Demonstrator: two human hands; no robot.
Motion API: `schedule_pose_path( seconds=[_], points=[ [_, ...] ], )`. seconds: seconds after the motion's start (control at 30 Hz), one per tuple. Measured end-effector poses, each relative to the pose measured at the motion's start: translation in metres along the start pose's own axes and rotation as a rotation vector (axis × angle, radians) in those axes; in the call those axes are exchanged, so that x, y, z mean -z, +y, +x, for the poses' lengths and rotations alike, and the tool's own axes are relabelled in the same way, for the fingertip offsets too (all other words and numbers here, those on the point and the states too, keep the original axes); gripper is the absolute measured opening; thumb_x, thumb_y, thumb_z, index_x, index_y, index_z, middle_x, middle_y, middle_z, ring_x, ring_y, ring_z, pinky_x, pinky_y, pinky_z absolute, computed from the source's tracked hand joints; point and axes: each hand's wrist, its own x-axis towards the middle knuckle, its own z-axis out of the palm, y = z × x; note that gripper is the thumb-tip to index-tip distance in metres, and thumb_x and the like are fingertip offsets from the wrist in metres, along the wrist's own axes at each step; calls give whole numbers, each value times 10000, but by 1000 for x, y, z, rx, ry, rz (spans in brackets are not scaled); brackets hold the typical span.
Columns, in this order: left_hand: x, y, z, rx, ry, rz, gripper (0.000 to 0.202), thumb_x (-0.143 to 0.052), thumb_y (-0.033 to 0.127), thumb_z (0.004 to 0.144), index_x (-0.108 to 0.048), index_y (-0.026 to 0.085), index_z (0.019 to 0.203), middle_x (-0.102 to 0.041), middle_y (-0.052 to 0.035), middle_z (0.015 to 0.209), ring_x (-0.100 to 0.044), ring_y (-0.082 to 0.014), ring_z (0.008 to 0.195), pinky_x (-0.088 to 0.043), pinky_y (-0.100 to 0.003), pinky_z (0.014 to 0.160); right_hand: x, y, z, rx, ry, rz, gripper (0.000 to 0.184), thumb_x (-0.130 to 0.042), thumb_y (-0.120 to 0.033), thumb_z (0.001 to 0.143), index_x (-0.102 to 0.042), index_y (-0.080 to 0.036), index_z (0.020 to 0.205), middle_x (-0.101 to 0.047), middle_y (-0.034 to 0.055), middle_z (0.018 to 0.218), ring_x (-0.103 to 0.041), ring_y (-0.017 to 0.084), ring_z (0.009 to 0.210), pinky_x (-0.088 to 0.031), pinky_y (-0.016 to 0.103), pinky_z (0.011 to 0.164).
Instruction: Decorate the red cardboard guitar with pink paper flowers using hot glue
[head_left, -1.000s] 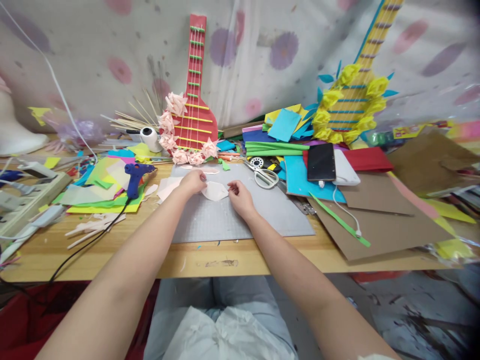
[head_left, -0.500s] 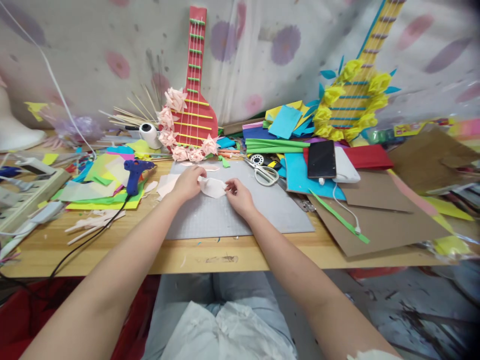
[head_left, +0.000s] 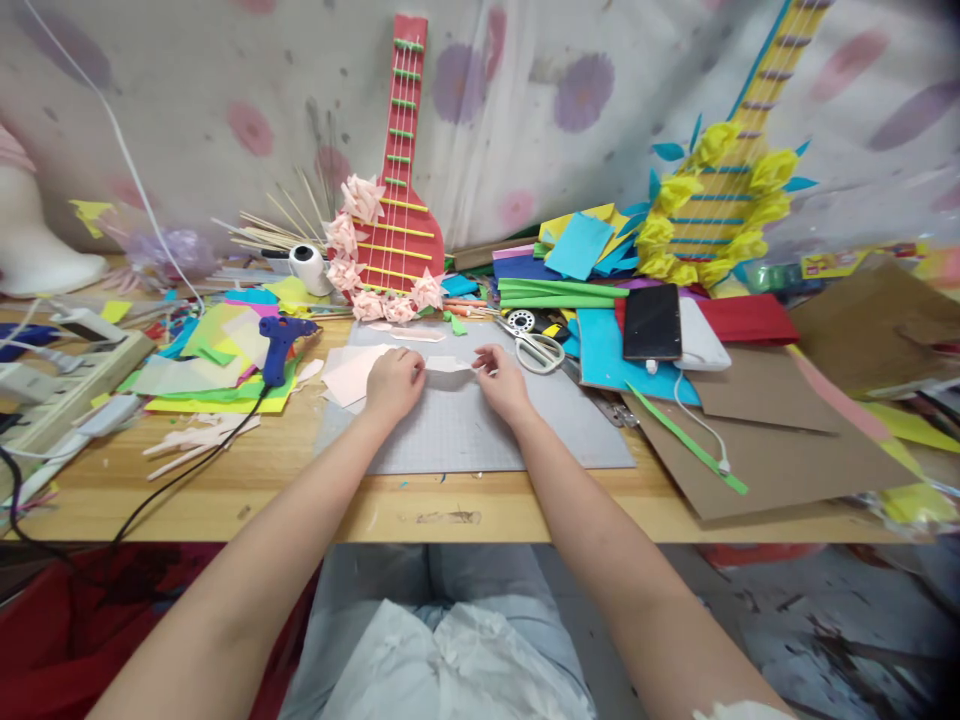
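Observation:
Between my hands, over the grey cutting mat (head_left: 480, 435), is a small pale paper piece (head_left: 448, 367), tilted so it shows as a narrow strip. My left hand (head_left: 395, 384) pinches its left end, fingers closed. At its right end, my right hand (head_left: 501, 380) has thumb and fingertips closed on the edge. Pale pink paper sheets (head_left: 346, 378) lie beside my left hand, partly under it. A thin pink paper strip (head_left: 409, 335) rests on the mat beyond. White-handled scissors (head_left: 540, 350) lie past my right hand.
A blue glue gun (head_left: 277, 348) rests on coloured paper at left, its cord crossing the table. Behind the mat stands a red paper guitar (head_left: 405, 230) with pink flowers; a yellow one (head_left: 709, 205) is at right. A phone (head_left: 651, 322) and brown cardboard (head_left: 780, 460) lie at right.
The paper piece has tilted from showing its broad face to a narrow strip. My left hand has rolled over and come slightly nearer. The whole view has shifted a little.

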Motion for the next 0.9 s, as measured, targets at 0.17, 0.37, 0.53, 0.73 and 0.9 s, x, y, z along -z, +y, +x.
schedule_pose_path(
  seconds=[0.17,0.37,0.53,0.73,0.9],
  points=[
    [-11,17,-4,88,43,100,105,-476,189,797,-580,186,786,-616,-71,840,-525,-239,872,-369,-357,733,15,9,15,-13,0,-6,426,-424,-66,586,-499,-195,985,-619,14,858,-517,120,638,-438,282,657],
    [-18,17,0,119,-3,81,126,-455,180,816,-579,198,814,-608,-67,869,-534,-220,874,-376,-331,697,15,7,25,158,-229,-240,515,-461,-62,596,-493,-196,1092,-595,28,935,-512,133,678,-431,294,671],
    [-18,15,-1,120,-4,38,149,-434,204,841,-583,216,847,-608,-48,917,-542,-195,892,-385,-305,665,13,13,21,300,-203,-398,528,-453,-45,635,-485,-167,1148,-602,63,964,-517,180,820,-415,334,780],
    [-20,14,-3,96,-9,31,154,-442,200,833,-596,215,839,-615,-58,905,-531,-208,903,-399,-317,683,3,16,16,299,-180,-375,475,-462,-66,699,-488,-191,1157,-628,39,917,-533,181,810,-415,311,751],
    [-16,13,-7,78,-1,-25,145,-470,186,807,-612,217,811,-628,-65,889,-515,-226,922,-413,-341,726,5,19,16,291,-132,-393,386,-462,-64,726,-534,-208,1077,-655,19,851,-546,191,822,-408,318,771]
  ],
)
